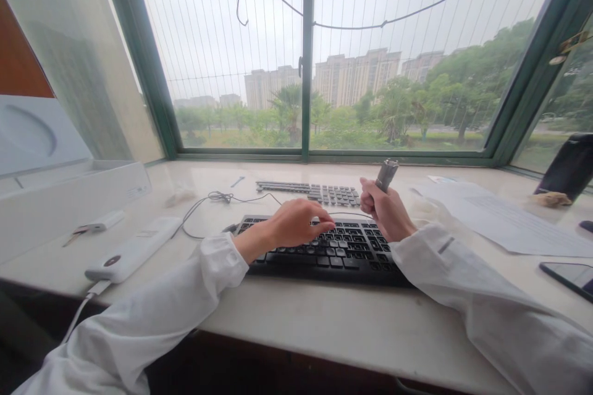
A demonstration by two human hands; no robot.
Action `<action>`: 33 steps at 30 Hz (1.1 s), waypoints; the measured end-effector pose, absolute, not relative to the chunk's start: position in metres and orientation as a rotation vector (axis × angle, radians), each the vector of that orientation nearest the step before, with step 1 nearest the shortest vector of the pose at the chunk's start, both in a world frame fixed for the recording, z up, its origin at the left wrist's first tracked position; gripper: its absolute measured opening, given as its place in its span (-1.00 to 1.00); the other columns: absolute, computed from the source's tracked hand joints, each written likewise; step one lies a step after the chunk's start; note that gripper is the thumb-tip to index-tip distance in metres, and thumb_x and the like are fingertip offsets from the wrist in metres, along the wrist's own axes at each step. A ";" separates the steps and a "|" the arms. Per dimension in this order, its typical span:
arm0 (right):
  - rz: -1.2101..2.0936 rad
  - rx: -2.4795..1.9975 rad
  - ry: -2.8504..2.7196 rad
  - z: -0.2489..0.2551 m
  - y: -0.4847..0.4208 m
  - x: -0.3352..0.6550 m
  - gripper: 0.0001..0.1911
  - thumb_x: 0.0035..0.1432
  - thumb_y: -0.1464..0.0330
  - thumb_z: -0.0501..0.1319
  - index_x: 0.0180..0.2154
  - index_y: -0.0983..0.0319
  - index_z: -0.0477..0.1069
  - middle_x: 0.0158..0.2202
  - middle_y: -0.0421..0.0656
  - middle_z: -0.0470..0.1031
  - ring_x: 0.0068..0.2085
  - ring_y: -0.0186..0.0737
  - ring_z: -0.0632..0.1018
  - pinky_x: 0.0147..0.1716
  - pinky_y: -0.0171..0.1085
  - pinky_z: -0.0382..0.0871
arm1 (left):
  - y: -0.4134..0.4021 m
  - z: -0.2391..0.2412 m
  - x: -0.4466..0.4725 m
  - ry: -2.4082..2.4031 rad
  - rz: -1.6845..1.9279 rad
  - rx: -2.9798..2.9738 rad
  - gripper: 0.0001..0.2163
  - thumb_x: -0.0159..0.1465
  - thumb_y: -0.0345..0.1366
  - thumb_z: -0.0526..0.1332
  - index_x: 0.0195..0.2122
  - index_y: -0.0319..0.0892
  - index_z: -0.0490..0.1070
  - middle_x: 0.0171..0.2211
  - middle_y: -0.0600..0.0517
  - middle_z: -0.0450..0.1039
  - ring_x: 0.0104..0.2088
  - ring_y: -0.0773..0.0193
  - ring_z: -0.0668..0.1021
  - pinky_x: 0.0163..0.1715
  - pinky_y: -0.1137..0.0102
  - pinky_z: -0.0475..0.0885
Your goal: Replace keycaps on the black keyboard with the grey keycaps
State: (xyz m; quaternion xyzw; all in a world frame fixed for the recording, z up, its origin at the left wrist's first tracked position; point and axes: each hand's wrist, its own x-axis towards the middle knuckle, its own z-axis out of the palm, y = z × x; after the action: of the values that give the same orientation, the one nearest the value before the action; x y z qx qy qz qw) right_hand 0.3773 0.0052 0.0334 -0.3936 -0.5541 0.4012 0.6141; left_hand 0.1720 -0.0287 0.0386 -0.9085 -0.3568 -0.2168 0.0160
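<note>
A black keyboard (pixel 319 268) lies in front of me with its cable behind it. Many of its keys are off, baring the switches, while some keycaps remain along the lower rows. Over its middle is my left hand (pixel 299 222), thumb and fingertips drawn together close above the keys. Whether a small piece is between them cannot be made out. At the keyboard's right end my right hand (pixel 386 210) is raised, fingers wrapped round a short dark grey tool with a notched end (pixel 386 174) pointing up. Loose keycaps (pixel 333 194) lie in rows behind the keyboard.
At left are a white power bank (pixel 134 250) with a plugged cable, a small white item (pixel 104 222) and a white box (pixel 74 203). A small blue tool (pixel 238 181) lies near the window. Paper sheets (pixel 504 216) and a phone (pixel 572 278) are at right.
</note>
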 end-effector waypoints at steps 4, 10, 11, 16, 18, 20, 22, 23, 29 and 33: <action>1.172 -0.835 -1.074 0.030 -0.002 0.366 -0.58 0.01 0.15 0.27 -0.60 0.17 0.07 -0.67 -0.36 0.02 -0.62 -0.44 0.11 -0.67 -0.37 0.01 | -0.039 0.025 0.186 -1.182 -0.693 -2.823 -0.69 0.24 0.02 0.20 -0.17 -0.04 0.58 -0.27 0.02 0.57 -0.31 0.25 0.57 -0.34 0.41 0.38; 1.259 -0.763 -1.002 0.024 -0.015 0.354 -0.57 0.00 0.18 0.31 -0.57 0.19 0.08 -0.65 -0.36 0.04 -0.61 -0.46 0.11 -0.67 -0.40 0.03 | -0.045 0.016 0.192 -1.200 -0.703 -2.803 -0.72 0.27 -0.02 0.18 -0.19 -0.01 0.59 -0.26 0.04 0.56 -0.32 0.26 0.57 -0.38 0.43 0.36; 1.260 -0.756 -1.008 0.023 -0.017 0.352 -0.58 0.01 0.18 0.30 -0.57 0.19 0.08 -0.64 -0.36 0.04 -0.61 -0.45 0.11 -0.66 -0.40 0.04 | -0.046 0.016 0.192 -1.187 -0.708 -2.805 -0.73 0.27 -0.04 0.18 -0.18 -0.02 0.59 -0.25 0.03 0.56 -0.33 0.26 0.58 -0.38 0.43 0.37; 1.274 -0.750 -1.021 0.021 -0.027 0.346 -0.57 0.03 0.18 0.29 -0.56 0.18 0.06 -0.64 -0.37 0.01 -0.61 -0.45 0.10 -0.65 -0.40 0.06 | -0.051 0.014 0.198 -1.204 -0.751 -2.771 -0.76 0.26 -0.06 0.19 -0.21 -0.01 0.60 -0.27 0.02 0.56 -0.35 0.26 0.57 -0.39 0.42 0.38; 1.270 -0.754 -1.032 0.020 -0.030 0.344 -0.58 0.04 0.18 0.28 -0.56 0.18 0.05 -0.64 -0.38 0.01 -0.61 -0.45 0.10 -0.64 -0.40 0.07 | -0.053 0.013 0.201 -1.250 -0.786 -2.745 -0.78 0.23 -0.07 0.22 -0.24 0.00 0.60 -0.28 0.02 0.57 -0.37 0.26 0.57 -0.41 0.42 0.37; 1.266 -0.766 -1.043 0.018 -0.031 0.343 -0.58 0.05 0.18 0.27 -0.56 0.18 0.05 -0.65 -0.37 0.01 -0.61 -0.45 0.11 -0.64 -0.39 0.06 | -0.054 0.012 0.202 -1.289 -0.821 -2.733 -0.80 0.20 -0.09 0.25 -0.25 0.00 0.61 -0.28 0.02 0.57 -0.40 0.27 0.56 -0.42 0.42 0.37; 1.271 -0.772 -1.047 0.016 -0.030 0.343 -0.57 0.05 0.17 0.26 -0.56 0.17 0.04 -0.65 -0.37 0.01 -0.62 -0.45 0.10 -0.65 -0.39 0.05 | -0.052 0.010 0.203 -1.300 -0.858 -2.745 -0.82 0.20 -0.12 0.26 -0.25 0.01 0.61 -0.28 0.04 0.57 -0.40 0.28 0.56 -0.39 0.42 0.39; 1.276 -0.770 -1.045 0.015 -0.030 0.342 -0.57 0.04 0.16 0.27 -0.57 0.18 0.04 -0.66 -0.37 0.01 -0.62 -0.45 0.10 -0.65 -0.39 0.05 | -0.050 0.009 0.203 -1.293 -0.878 -2.762 -0.83 0.20 -0.14 0.26 -0.25 0.01 0.61 -0.28 0.04 0.57 -0.39 0.28 0.55 -0.36 0.41 0.40; 1.288 -0.742 -1.028 0.014 -0.030 0.341 -0.55 -0.01 0.15 0.29 -0.59 0.18 0.04 -0.66 -0.37 0.00 -0.63 -0.46 0.08 -0.67 -0.38 -0.02 | -0.039 0.004 0.198 -1.199 -0.969 -2.905 -0.85 0.25 -0.24 0.24 -0.24 -0.04 0.61 -0.32 0.04 0.55 -0.36 0.32 0.54 -0.25 0.44 0.42; 1.306 -0.734 -1.010 0.014 -0.030 0.341 -0.55 -0.02 0.15 0.29 -0.57 0.17 0.02 -0.66 -0.38 0.00 -0.63 -0.47 0.07 -0.66 -0.38 -0.02 | -0.036 0.003 0.197 -1.170 -0.960 -2.926 -0.86 0.25 -0.26 0.24 -0.26 -0.04 0.61 -0.33 0.05 0.54 -0.37 0.33 0.54 -0.28 0.45 0.42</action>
State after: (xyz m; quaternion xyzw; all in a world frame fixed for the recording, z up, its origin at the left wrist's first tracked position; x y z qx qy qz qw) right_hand 0.3411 -0.0304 0.0140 -0.3192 -0.4389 0.5678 0.6189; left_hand 0.1967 -0.0364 0.0034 -0.8856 -0.3542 -0.2905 -0.0761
